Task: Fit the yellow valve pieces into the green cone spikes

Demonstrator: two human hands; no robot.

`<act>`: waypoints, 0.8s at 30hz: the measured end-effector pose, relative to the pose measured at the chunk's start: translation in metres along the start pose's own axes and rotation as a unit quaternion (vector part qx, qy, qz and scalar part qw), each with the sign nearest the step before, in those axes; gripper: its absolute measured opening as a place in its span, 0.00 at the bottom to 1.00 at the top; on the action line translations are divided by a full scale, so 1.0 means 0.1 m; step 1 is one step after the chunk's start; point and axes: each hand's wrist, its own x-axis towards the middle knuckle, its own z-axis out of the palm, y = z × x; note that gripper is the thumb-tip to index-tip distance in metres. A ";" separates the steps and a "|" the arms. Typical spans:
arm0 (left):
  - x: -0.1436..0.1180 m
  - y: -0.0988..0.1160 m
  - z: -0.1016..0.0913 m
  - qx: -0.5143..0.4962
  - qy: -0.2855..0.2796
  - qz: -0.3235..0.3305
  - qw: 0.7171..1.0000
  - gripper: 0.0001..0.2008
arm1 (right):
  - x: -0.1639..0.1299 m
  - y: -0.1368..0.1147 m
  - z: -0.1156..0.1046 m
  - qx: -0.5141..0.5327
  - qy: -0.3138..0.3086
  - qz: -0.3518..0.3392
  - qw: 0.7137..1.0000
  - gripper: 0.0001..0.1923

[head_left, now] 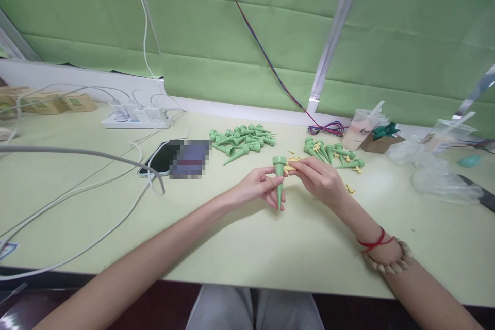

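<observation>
Head view: a green spike (279,181) is held upright by the left hand (258,185), its fingers closed around the tapered shaft, point resting near the table (247,247), wide cup end up. A small yellow piece (289,167) is pinched by the right hand (319,178), touching the cup's right side. The spike's long axis runs vertically. Loose green spikes (243,140) are piled farther back.

The green spike (279,180) looks like smooth, matt plastic, as do the small yellow clips (350,188). The bench (270,247) is smooth and faintly glossy; the wrist beads (390,267) are possibly wood.
</observation>
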 end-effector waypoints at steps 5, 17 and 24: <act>0.01 -0.02 -0.01 0.028 -0.014 -0.014 0.999 0.22 | 0.04 0.05 -0.05 0.035 -0.089 -0.003 0.995 0.09; -0.01 -0.02 0.07 0.001 -0.004 0.009 1.000 0.19 | -0.02 0.14 0.01 0.029 -0.113 0.007 0.993 0.08; -0.02 -0.01 0.09 -0.068 -0.027 -0.006 0.997 0.14 | -0.04 0.18 -0.04 0.046 -0.070 0.019 0.996 0.08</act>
